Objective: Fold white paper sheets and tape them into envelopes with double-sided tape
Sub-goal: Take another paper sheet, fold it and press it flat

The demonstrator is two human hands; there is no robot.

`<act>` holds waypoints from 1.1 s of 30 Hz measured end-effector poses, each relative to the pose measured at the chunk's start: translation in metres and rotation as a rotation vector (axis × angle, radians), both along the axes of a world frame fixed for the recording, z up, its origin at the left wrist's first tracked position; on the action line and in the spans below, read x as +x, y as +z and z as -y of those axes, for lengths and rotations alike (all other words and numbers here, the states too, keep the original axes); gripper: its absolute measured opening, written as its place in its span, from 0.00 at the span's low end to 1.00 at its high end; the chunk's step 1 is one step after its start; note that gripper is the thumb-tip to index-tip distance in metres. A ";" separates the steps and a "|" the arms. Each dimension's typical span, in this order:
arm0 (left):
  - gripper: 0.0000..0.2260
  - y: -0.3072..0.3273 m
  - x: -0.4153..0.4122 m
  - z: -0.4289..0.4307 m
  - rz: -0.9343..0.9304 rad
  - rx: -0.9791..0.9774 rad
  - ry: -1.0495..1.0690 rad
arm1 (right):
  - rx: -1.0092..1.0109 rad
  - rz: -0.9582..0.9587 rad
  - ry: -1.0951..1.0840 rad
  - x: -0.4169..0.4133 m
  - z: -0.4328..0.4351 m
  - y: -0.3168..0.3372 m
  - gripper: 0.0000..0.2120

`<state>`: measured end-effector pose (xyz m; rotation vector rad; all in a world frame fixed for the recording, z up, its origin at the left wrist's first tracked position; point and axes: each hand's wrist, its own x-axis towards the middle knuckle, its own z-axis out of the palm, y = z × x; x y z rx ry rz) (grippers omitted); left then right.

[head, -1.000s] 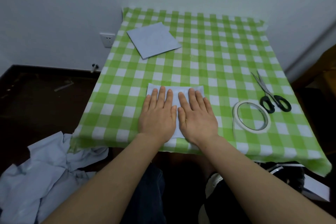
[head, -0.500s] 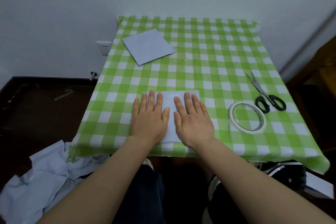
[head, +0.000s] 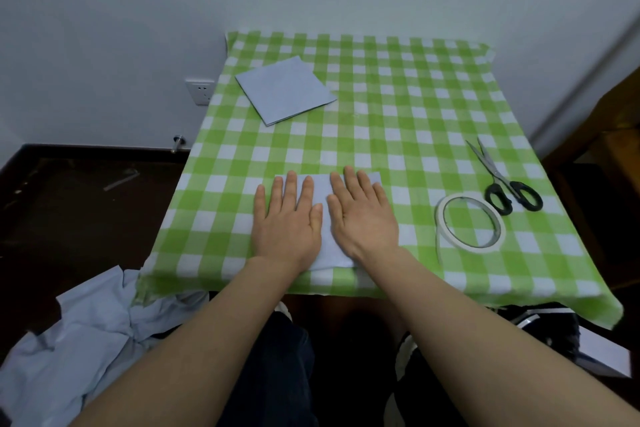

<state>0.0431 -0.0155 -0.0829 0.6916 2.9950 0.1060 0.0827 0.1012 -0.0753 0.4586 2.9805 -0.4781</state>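
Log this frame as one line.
phase: flattening fold | left hand: flat on folded sheet | right hand: flat on folded sheet | tape roll: untouched, right | scissors: beside tape roll | spare paper: far left

Black-handled scissors (head: 502,180) lie near the right edge of the green checked tablecloth (head: 398,107). A wall socket (head: 200,91) sits beyond the left edge.

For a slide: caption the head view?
Left hand and right hand press a white sheet flat; tape roll and scissors lie to their right.
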 end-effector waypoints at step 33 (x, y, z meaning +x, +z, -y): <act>0.24 -0.003 0.013 -0.010 0.026 0.113 -0.009 | -0.051 0.015 -0.034 0.000 -0.003 0.004 0.24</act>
